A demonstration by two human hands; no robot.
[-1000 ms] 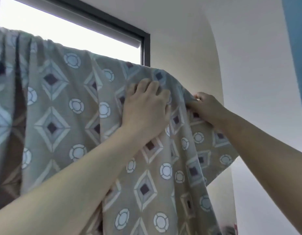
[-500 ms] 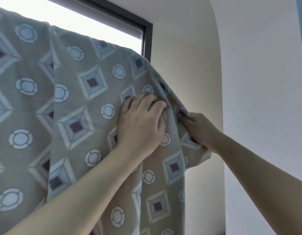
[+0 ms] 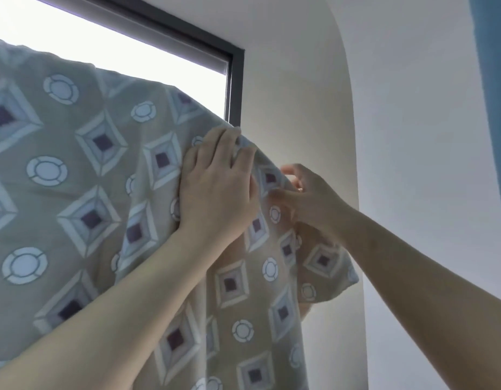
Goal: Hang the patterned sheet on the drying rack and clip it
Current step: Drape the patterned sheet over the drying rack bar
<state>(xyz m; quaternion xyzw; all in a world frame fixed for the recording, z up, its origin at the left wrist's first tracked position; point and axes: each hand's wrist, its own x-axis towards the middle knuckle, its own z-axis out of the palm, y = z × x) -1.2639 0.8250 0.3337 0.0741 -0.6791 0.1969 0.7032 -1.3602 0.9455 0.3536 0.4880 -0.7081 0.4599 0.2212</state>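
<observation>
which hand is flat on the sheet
The left hand, palm pressed flat on the sheet; the right hand pinches its edge instead.

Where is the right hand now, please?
In the head view, the right hand is right of centre, at the right edge of the sheet, close beside the left hand and below the dark window frame.
</observation>
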